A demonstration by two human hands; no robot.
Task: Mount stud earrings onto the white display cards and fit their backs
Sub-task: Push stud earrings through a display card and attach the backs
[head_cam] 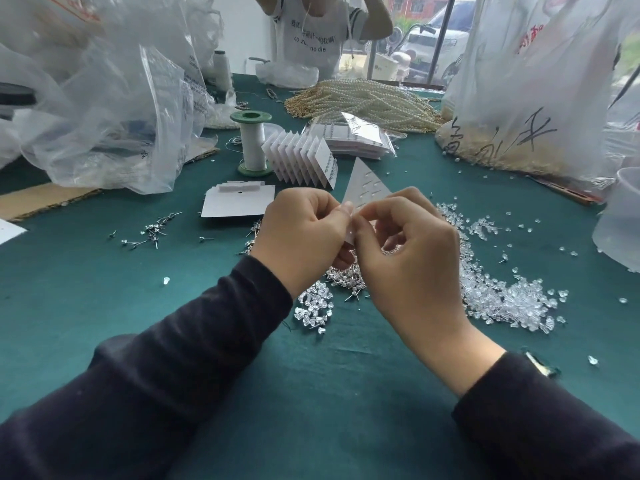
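My left hand (pixel 301 237) grips the near edge of a white display card (pixel 363 185) that stands tilted above the table, with several stud posts poking through it. My right hand (pixel 408 251) pinches at the same edge of the card, fingertips touching the left thumb; what it pinches is hidden. Under both hands lies a heap of silver stud earrings (pixel 346 275). Clear plastic earring backs (pixel 502 292) are piled to the right, and a smaller cluster (pixel 311 306) lies below my left wrist.
A fanned row of filled cards (pixel 301 157), a blank card (pixel 235 202), a green-capped thread spool (pixel 252 143), loose studs (pixel 156 230) at left, bagged cards (pixel 353 136), pearl strands (pixel 363 102), plastic bags (pixel 104 98) on both sides, a clear tub (pixel 620 220), and a person opposite.
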